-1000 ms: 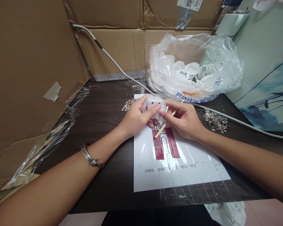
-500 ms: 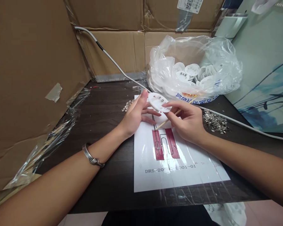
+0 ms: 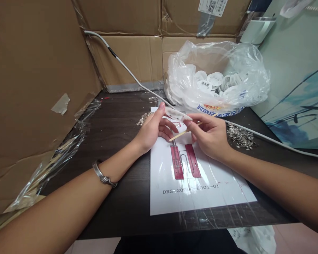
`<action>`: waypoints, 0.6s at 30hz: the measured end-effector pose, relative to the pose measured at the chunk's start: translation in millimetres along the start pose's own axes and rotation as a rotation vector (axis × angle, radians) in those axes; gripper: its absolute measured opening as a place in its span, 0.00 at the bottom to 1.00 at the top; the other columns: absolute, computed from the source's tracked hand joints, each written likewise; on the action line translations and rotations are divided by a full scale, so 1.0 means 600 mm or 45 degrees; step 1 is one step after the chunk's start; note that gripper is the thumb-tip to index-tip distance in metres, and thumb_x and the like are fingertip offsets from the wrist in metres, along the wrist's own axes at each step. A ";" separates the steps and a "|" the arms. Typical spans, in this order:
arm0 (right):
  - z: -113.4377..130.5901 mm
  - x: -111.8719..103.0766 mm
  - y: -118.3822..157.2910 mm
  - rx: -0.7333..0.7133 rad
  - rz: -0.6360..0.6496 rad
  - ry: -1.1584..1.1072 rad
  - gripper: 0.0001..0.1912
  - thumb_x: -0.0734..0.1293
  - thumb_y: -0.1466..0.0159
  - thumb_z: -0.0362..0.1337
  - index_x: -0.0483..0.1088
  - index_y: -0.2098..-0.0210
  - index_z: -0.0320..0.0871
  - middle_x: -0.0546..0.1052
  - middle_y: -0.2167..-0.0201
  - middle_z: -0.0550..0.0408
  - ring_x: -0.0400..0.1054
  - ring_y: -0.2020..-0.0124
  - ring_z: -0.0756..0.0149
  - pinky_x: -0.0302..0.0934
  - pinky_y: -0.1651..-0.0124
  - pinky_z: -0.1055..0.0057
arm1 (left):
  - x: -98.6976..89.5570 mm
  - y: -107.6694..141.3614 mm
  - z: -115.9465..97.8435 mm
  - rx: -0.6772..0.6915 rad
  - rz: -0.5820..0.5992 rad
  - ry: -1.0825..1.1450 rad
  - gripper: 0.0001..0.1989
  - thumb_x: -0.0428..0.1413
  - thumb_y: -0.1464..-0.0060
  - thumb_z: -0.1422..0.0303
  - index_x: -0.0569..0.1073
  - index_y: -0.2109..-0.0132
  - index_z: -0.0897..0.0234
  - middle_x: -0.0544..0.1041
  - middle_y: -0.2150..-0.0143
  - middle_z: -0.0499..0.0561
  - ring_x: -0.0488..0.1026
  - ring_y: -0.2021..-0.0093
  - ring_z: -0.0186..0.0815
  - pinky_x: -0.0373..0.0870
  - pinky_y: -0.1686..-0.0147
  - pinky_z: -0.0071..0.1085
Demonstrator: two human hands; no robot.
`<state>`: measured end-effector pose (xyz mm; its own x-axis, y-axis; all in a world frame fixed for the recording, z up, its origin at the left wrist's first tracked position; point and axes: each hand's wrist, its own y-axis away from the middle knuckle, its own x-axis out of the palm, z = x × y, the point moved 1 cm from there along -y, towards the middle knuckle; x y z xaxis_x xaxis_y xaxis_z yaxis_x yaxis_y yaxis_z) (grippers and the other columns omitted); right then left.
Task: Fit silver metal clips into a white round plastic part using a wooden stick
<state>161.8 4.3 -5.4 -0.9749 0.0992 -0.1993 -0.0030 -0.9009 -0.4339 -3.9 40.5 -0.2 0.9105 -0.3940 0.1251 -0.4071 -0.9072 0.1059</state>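
Note:
A white oval disc (image 3: 177,114) with small slots is held up over the printed sheet (image 3: 201,197), tilted so that it looks thin. My left hand (image 3: 155,127) grips its left end, thumb on top and fingers curled below. The right end of the disc sits between the thumb and fingers of my right hand (image 3: 208,132). That same hand also holds a thin wooden stick (image 3: 178,135), which points down and left over the sheet. Red and black shapes with a line of text are printed on the sheet.
A clear plastic bag (image 3: 185,84) of white discs stands behind the hands. Piles of small metal parts lie at the right (image 3: 241,136) and by my left hand (image 3: 143,119). A white cable (image 3: 132,74) crosses the table; cardboard walls (image 3: 127,60) rise behind and left.
The disc has tilted from showing its slotted face to nearly edge-on. The stick's tip has moved slightly left and up, and the fingers of my left hand have curled more.

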 end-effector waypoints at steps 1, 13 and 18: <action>0.000 0.001 0.001 0.010 -0.004 -0.022 0.09 0.70 0.40 0.41 0.77 0.65 0.42 0.74 0.78 0.60 0.60 0.83 0.77 0.56 0.81 0.75 | 0.000 -0.001 0.000 -0.010 -0.015 -0.001 0.29 0.46 0.43 0.41 0.70 0.65 0.66 0.75 0.75 0.51 0.72 0.79 0.30 0.70 0.78 0.25; 0.078 -0.119 -0.108 -0.112 -0.549 0.309 0.05 0.70 0.42 0.30 0.77 0.73 0.35 0.67 0.87 0.61 0.59 0.88 0.78 0.51 0.84 0.75 | 0.003 0.005 -0.001 0.027 0.048 -0.209 0.20 0.51 0.38 0.56 0.67 0.73 0.65 0.73 0.77 0.50 0.67 0.84 0.25 0.61 0.85 0.22; 0.069 -0.160 -0.155 0.156 -0.465 0.624 0.13 0.70 0.44 0.36 0.78 0.70 0.28 0.64 0.90 0.63 0.56 0.88 0.82 0.49 0.79 0.74 | 0.003 0.004 0.001 0.049 0.056 -0.295 0.16 0.52 0.38 0.61 0.67 0.73 0.65 0.74 0.77 0.50 0.68 0.82 0.25 0.59 0.85 0.22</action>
<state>246.6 60.8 90.6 -0.6910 0.5660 -0.4496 -0.3708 -0.8115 -0.4517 -3.0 37.4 -0.3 0.8860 -0.4524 -0.1014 -0.4476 -0.8917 0.0674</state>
